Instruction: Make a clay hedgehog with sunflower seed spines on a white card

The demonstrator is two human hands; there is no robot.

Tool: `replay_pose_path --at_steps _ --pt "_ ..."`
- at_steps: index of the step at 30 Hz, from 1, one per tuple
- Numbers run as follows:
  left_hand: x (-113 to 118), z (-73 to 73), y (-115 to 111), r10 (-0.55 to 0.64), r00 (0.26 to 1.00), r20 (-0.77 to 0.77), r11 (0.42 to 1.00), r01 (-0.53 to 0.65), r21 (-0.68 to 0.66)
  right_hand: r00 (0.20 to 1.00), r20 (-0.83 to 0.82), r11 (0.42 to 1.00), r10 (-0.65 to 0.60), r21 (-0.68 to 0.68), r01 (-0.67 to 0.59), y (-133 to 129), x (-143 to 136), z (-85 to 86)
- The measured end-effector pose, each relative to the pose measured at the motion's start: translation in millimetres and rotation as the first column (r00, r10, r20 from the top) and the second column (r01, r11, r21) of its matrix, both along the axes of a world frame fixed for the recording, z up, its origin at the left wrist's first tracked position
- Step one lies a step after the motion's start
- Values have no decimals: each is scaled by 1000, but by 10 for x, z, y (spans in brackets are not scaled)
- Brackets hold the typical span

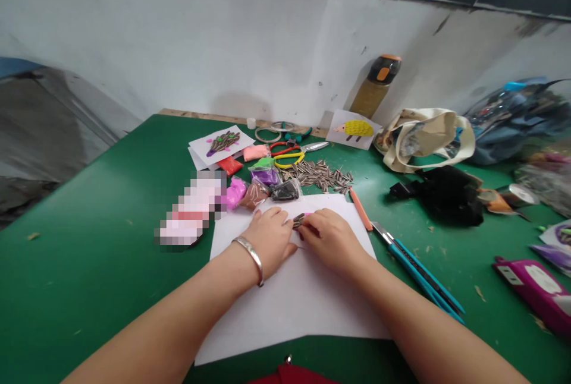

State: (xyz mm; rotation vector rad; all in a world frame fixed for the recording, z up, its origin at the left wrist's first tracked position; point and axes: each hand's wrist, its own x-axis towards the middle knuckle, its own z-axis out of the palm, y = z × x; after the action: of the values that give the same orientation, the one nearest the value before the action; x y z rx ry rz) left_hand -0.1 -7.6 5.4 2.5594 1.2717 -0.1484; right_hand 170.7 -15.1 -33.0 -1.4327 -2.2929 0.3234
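Several striped seeds (298, 221) sit on white paper (294, 307) between the left hand (270, 234) (fingers together, thumb apart) and the right hand (331, 238), fingertips bunched, what they pinch hidden. Coloured packets (255, 195) and a seed pile (319, 176) crowd its far edge; a teal knife (417, 271) lies right.

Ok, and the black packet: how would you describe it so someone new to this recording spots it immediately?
On the green table, find the big white sheet. By its far edge sits a cluster of small packets, beside loose striped seeds. The black packet lies right of the brown packet, the only black one in the cluster.
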Motion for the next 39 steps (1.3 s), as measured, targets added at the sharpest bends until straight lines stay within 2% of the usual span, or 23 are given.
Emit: replay_pose_path --at_steps 13,20,29,35,39 --pt "27 -5 -17 4 1000 -4 1000 -3 11 999 -23 1000 -26 5 26 -5 -26 -25" --pt "62 34 -38 5 998 -64 1000 -6 -9 997 -53 998 -58 -9 57 6 -53 -33" --pt "76 37 -40 7 999 -52 1000 -6 18 994 -94 996 -58 -68 52 0 -54 3" --pt "32 23 -36 21 1000 -13 1000 -21 5 983 -174 981 -66 -191 32 50 64 76" --pt "-23 18 -5 -8 1000 15 1000 8 -6 978 -200 979 -65 -203 24 75 108 98"
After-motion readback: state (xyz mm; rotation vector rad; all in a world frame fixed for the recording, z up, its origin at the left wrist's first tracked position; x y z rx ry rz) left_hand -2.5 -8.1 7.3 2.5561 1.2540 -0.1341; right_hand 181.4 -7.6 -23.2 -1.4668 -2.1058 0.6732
